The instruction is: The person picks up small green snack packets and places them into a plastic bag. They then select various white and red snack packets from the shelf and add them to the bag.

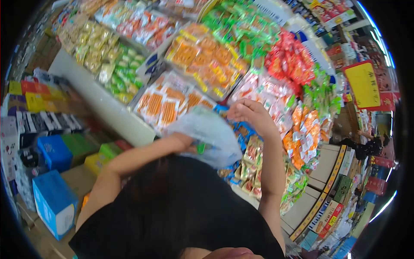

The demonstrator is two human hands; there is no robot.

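My left hand is closed at the near side of a thin, translucent plastic bag. Its fingers are partly covered by the film, and a small green item shows by the bag's lower part. To the right of the bag, my right hand is raised over the display with its fingers curled in; whether anything is between them is hidden. Beyond the bag lie clear packs of orange-brown sticks. Blue-wrapped packets lie between the bag and my right forearm.
Compartments of wrapped snacks surround my hands, including yellow-edged packs, red packets and orange packets. A white display edge runs along the left. Boxes stand lower left. A yellow sign hangs at right, with another person farther off.
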